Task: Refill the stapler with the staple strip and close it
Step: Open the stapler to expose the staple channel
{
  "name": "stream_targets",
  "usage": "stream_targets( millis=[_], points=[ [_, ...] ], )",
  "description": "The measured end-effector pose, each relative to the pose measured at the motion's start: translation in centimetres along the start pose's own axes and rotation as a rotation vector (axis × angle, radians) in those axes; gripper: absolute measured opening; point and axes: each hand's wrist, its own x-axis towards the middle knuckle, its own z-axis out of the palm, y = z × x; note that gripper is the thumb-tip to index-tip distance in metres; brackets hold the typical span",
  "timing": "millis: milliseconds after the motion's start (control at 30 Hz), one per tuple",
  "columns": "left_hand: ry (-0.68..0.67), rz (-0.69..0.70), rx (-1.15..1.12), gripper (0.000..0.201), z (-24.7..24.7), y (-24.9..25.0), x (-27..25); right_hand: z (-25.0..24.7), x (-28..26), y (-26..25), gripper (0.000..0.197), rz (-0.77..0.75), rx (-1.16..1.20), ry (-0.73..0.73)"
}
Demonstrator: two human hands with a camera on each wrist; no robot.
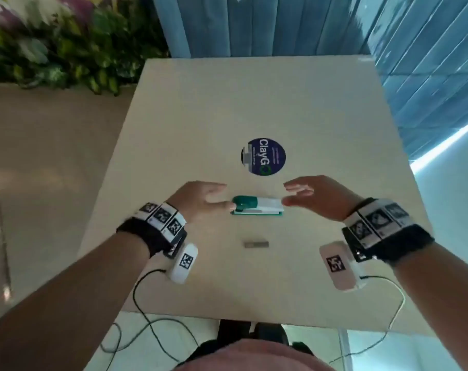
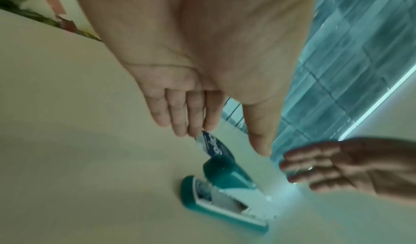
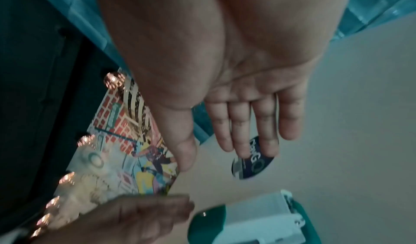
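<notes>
1. As seen from the head view, the stapler (image 1: 257, 206) lies closed on the worktop (image 1: 254, 108); the staple strip (image 1: 256, 244) lies nearer the person than the stapler.
2. Left wrist view: left hand (image 2: 191, 80) spread beside the stapler, holding nothing.
3. Right wrist view: right hand (image 3: 225, 80) spread, empty. Risk: a one-sided grasp could skid the stapler.

A café or shared lounge, judging by the small square table (image 1: 321, 108) with a round branded sticker (image 1: 263, 156) just beyond the fingertips, leafy plants (image 1: 53, 57) and a bright mural (image 3: 126, 141) off to the left.
</notes>
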Motion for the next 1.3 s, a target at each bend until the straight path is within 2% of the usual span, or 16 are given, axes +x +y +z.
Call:
stream_targets(
  millis=[67,167,300,400,500,600,733,900,1066,1166,1300],
  points=[
    [0.046,0.058,0.082,0.075,0.9,0.0,1.6,1.3,2.2,-0.5,0.052,-0.010,-0.038,0.010],
    [0.038,0.082,0.160,0.083,2.9,-0.3,3.0,3.9,4.6,-1.0,0.056,-0.032,-0.121,-0.026],
    [0.096,0.157,0.222,0.078,4.9,-1.8,4.0,6.7,6.5,-0.4,0.057,-0.094,-0.256,-0.033],
    [0.129,0.171,0.200,0.070,5.5,-2.7,4.4,7.9,7.4,-0.4,0.042,-0.158,-0.351,-0.014],
    [0.157,0.195,0.199,0.051,5.5,-2.5,4.6,8.1,7.7,-0.9,0.024,-0.207,-0.457,0.002],
    [0.149,0.202,0.182,0.039,5.3,-2.1,4.8,7.8,7.4,-1.0,0.025,-0.213,-0.436,0.004],
    [0.147,0.206,0.132,0.034,5.4,-2.0,5.1,7.8,6.7,-0.4,0.028,-0.217,-0.354,0.020],
    [0.111,0.222,0.140,0.035,5.2,-1.9,5.2,6.7,5.2,0.1,0.035,-0.237,-0.073,0.125],
    [0.125,0.216,0.090,0.040,5.4,-2.1,5.1,3.5,2.3,2.2,0.028,-0.249,0.017,0.287],
    [0.130,0.209,0.086,0.039,5.6,-2.2,5.0,0.9,0.5,4.0,0.024,-0.198,-0.003,0.333],
    [0.138,0.211,0.065,0.038,5.7,-2.3,5.0,-1.3,0.0,6.4,0.024,-0.079,-0.181,0.346]
  ],
)
